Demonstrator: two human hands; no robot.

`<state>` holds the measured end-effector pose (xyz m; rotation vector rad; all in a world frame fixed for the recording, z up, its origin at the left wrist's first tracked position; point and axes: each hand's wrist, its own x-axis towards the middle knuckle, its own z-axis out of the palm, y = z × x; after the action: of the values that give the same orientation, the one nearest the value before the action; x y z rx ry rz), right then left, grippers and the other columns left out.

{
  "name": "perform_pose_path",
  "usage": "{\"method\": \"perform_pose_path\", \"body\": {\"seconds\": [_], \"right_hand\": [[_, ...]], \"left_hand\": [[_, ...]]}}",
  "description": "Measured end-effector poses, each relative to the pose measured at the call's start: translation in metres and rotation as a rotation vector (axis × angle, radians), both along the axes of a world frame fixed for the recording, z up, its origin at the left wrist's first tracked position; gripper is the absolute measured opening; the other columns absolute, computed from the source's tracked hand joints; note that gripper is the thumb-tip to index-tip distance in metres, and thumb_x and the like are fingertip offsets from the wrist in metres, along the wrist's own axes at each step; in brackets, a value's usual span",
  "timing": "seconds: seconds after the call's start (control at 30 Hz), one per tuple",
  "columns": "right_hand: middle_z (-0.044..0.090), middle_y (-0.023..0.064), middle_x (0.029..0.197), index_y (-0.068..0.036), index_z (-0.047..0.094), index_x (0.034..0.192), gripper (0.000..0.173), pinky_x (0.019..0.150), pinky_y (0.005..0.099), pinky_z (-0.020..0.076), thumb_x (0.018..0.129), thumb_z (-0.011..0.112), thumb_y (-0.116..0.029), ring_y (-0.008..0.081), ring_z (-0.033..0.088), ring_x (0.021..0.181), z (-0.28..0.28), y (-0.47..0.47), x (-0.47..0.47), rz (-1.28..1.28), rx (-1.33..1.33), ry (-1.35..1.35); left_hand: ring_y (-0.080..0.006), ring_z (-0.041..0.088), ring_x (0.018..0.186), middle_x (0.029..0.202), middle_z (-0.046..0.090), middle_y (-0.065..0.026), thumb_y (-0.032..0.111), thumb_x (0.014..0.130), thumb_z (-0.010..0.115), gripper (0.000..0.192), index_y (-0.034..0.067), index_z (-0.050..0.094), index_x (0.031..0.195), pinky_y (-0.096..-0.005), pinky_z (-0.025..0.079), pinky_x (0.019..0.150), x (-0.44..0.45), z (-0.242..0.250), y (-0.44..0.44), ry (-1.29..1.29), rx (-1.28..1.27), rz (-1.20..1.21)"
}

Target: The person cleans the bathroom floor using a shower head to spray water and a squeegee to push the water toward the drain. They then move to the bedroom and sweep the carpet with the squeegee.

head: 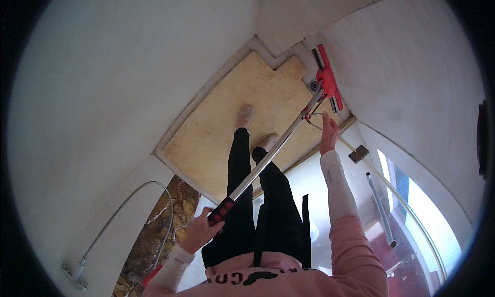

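Observation:
A sponge mop with a metal pole, a red head and a black and red grip slants across the view. My left hand is closed around the grip at the lower end. Its head is raised at the upper right, beside the white wall. Near the head, my right hand is at the wire lever of the mop, fingers extended; how firmly it holds the wire cannot be told.
My feet stand on the yellowish shower floor, with a drain near the mop head. White walls enclose it. A shower hose hangs at lower left; a glass door with a tubular handle is at right.

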<state>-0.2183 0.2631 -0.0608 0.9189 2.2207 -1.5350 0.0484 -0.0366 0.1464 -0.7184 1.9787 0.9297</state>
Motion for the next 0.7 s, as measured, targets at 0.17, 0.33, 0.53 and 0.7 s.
{"method": "perform_pose_path", "body": {"seconds": [0.17,0.33,0.53,0.7], "right_hand": [[0.044,-0.0056,0.061,-0.006,0.054,0.062,0.031,0.059,0.0237,0.0317,0.075,0.065,-0.032,0.0088,0.039,0.06,0.0,0.017,0.009,0.192,0.075,-0.013],[0.06,0.0087,0.067,0.001,0.063,0.074,0.037,0.064,0.0303,0.04,0.07,0.066,-0.036,0.0152,0.053,0.067,-0.035,0.065,0.006,0.238,0.148,-0.019],[0.062,0.0142,0.082,-0.007,0.064,0.086,0.037,0.076,0.0367,0.0434,0.069,0.065,-0.039,0.0261,0.059,0.085,-0.06,0.083,0.025,0.201,0.447,-0.2],[0.063,0.0146,0.076,-0.007,0.064,0.081,0.03,0.073,0.0365,0.0449,0.072,0.063,-0.035,0.0287,0.059,0.074,-0.021,0.059,0.068,0.165,0.64,0.282]], "left_hand": [[-0.0397,0.058,0.071,0.074,0.059,-0.0223,0.028,0.068,0.065,0.049,0.002,0.047,0.107,-0.0433,0.047,0.064,-0.029,0.008,0.019,-0.213,0.2,-0.093],[-0.0389,0.057,0.075,0.078,0.058,-0.0224,0.02,0.067,0.062,0.04,0.0,0.049,0.1,-0.0422,0.045,0.064,-0.02,0.068,0.008,-0.218,0.174,-0.138],[-0.0273,0.056,0.061,0.079,0.059,-0.0158,0.015,0.065,0.062,0.042,0.0,0.05,0.102,-0.0349,0.044,0.056,-0.025,0.132,0.014,-0.293,0.202,-0.172],[-0.011,0.044,0.042,0.065,0.051,-0.0055,0.008,0.065,0.06,0.036,0.002,0.048,0.098,-0.0257,0.035,0.037,-0.045,0.129,0.009,-0.405,0.232,0.043]]}}
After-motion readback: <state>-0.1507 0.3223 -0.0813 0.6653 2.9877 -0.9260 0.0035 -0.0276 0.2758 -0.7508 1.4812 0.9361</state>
